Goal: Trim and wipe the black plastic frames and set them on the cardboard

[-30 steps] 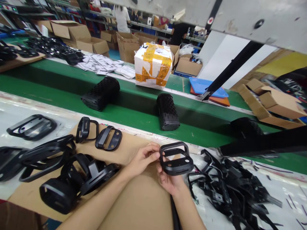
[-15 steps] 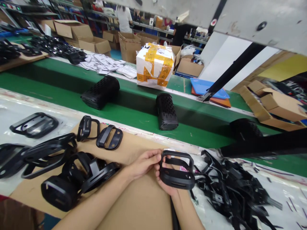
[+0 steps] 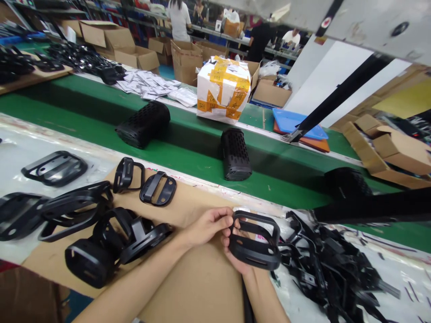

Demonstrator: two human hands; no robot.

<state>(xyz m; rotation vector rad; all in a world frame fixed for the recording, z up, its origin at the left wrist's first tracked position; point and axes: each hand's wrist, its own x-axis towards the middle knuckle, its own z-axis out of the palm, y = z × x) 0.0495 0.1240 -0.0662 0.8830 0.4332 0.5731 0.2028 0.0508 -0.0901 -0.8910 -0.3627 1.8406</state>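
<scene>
Snugly, a black plastic bracket (image 3: 255,241) between left hand (image 3: 207,227) and right hand (image 3: 236,253); both grips closed

1. A green conveyor belt (image 3: 84,101) runs across the room.
2. Cardboard boxes (image 3: 134,58) stand beyond it on a teal floor (image 3: 164,72).
3. Metal shelving racks (image 3: 215,27) line the far side, with a person in a white shirt (image 3: 178,20) before them.
4. A white wall panel (image 3: 323,76) stands at right, beneath a grey overhead metal panel (image 3: 380,27).

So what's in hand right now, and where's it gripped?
A black plastic frame: the left hand grips its upper left side, and the right hand supports its wide lower band from behind.
</scene>
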